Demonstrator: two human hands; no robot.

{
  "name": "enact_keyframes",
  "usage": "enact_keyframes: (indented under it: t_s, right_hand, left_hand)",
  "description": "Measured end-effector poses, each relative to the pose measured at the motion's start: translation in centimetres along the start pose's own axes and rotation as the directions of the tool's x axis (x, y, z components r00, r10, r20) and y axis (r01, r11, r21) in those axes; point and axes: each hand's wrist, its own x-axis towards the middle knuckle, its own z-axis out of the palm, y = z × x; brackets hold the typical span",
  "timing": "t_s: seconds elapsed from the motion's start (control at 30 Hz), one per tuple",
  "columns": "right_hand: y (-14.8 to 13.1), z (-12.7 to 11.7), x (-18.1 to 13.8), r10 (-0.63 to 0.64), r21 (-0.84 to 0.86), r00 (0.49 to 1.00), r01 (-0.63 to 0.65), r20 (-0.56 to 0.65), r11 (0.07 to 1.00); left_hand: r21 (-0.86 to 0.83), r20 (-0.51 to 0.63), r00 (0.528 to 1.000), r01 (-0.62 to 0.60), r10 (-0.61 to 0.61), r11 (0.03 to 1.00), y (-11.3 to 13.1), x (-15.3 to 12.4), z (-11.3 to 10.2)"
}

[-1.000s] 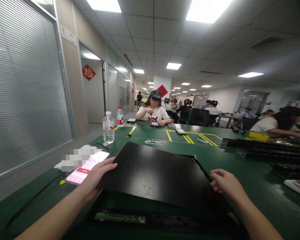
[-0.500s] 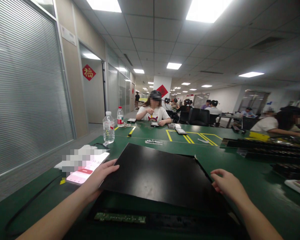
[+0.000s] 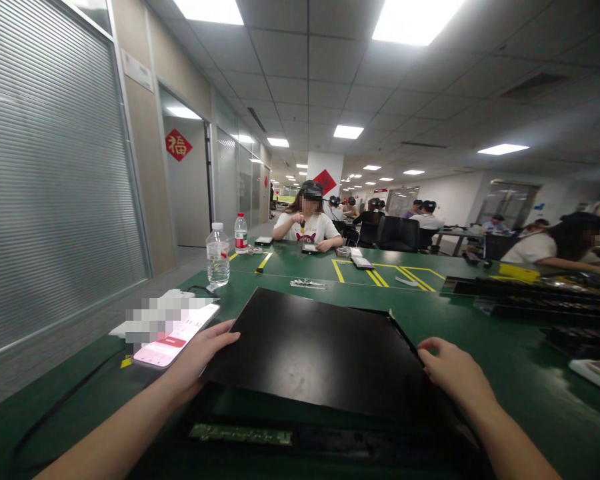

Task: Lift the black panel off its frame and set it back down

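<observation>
A glossy black display panel (image 3: 310,353) lies tilted over a dark frame (image 3: 413,343), its left side lifted. My left hand (image 3: 205,353) grips the panel's left edge, thumb on top and the other fingers partly hidden beneath. At the opposite side, my right hand (image 3: 447,367) is closed with its fingertips at the dark frame's right edge, pinching the thin border there. Below the panel's near edge shows a narrow green circuit board (image 3: 240,435), set along the frame's front side.
A lit phone (image 3: 177,337) lies left of my forearm, near a clear water bottle (image 3: 218,257). Stacked dark strips (image 3: 525,303) and a white object (image 3: 595,373) occupy the right. A co-worker (image 3: 307,223) sits across the green table (image 3: 380,293) holding a small tool.
My right hand has moved slightly left, and its fingertips have closed in on the frame's right edge. My left hand and the panel have barely shifted.
</observation>
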Motion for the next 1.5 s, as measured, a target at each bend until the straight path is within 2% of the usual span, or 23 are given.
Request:
enact_keyframes:
  t_s: [0.2, 0.4, 0.7, 0.93, 1.13, 1.5]
  right_hand:
    - [-0.7, -0.1, -0.7, -0.036, -0.110, 0.999, 0.034, -0.022, 0.993]
    - [-1.1, -0.3, -1.0, -0.031, -0.111, 0.999, 0.028, -0.024, 0.993]
    - [-1.1, -0.1, -1.0, -0.041, -0.202, 0.999, 0.039, -0.004, 0.979]
    - [-0.7, 0.1, -0.4, -0.044, -0.231, 0.999, 0.047, 0.020, 0.972]
    - [-0.5, 0.1, -0.1, -0.047, -0.212, 0.997, 0.057, 0.053, 0.976]
    - [-0.1, 0.4, 0.0, -0.058, -0.195, 0.997, 0.067, 0.050, 0.979]
  left_hand:
    - [0.012, 0.027, 1.000, 0.014, -0.014, 1.000, -0.3, 0.3, -0.3]
    - [-0.024, 0.071, 0.997, 0.017, -0.015, 1.000, -0.4, 0.3, -0.4]
    - [0.033, 0.098, 0.995, 0.008, -0.011, 0.999, -0.4, 0.4, -0.6]
    - [0.049, 0.031, 0.999, -0.028, 0.027, 0.998, -1.3, 1.2, -1.0]
    - [0.089, 0.020, 0.998, -0.061, 0.059, 0.994, -1.5, 1.2, -1.1]
    - [0.142, -0.012, 0.996, -0.084, 0.086, 0.986, -0.6, 0.6, -0.6]
